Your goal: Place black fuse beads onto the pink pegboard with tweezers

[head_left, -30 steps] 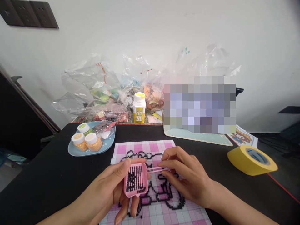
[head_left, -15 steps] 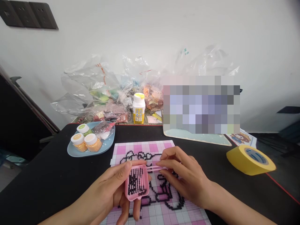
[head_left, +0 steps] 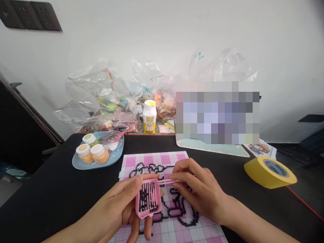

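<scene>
"Where does this view look from?"

"The person's head, facing forward and down across the black desk mat [head_left: 50, 195] to the white wall [head_left: 162, 37]."

"How near is it?"

"Close: the left hand [head_left: 128, 199] and right hand [head_left: 201, 189] show low in the middle, and the bottom edge cuts both forearms [head_left: 84, 216] and the checked pegboard [head_left: 177, 231]."

"How wide does it reach?"

"From the black wall sockets [head_left: 30, 16], upper left, past the yellow tape roll [head_left: 265, 177] at right."

On the flat black surface [head_left: 50, 192], a rectangular pink-and-white checked board [head_left: 174, 159] lies between a rounded blue plate [head_left: 115, 156] at left, bearing three round white-lidded clear jars [head_left: 100, 156], and a round yellow tape roll [head_left: 260, 173] at right, before a white-and-yellow bottle [head_left: 150, 118].
</scene>
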The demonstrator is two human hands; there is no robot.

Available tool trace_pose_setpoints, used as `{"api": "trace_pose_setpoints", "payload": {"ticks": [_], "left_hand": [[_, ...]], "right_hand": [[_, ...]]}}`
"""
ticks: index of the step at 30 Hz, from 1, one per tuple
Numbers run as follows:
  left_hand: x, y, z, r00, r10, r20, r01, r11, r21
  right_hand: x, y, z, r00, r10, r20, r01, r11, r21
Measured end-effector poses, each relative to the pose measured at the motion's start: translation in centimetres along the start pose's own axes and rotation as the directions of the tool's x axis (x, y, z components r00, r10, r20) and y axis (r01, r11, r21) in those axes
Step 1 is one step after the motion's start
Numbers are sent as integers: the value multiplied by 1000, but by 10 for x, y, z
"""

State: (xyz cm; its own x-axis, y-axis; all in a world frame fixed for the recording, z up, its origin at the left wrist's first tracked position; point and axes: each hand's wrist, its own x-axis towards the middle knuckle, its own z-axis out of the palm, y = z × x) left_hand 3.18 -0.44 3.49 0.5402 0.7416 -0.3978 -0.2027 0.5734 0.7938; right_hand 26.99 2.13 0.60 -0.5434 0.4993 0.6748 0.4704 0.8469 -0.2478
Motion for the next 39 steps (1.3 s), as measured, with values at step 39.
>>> {"api": "trace_pose_setpoints", "payload": {"ticks": [39], "left_hand": [[-1,7,-2,966,71,-250,-58,997,60]], "right_hand": [[0,7,-7,987,38,155,-23,996,-91]]}}
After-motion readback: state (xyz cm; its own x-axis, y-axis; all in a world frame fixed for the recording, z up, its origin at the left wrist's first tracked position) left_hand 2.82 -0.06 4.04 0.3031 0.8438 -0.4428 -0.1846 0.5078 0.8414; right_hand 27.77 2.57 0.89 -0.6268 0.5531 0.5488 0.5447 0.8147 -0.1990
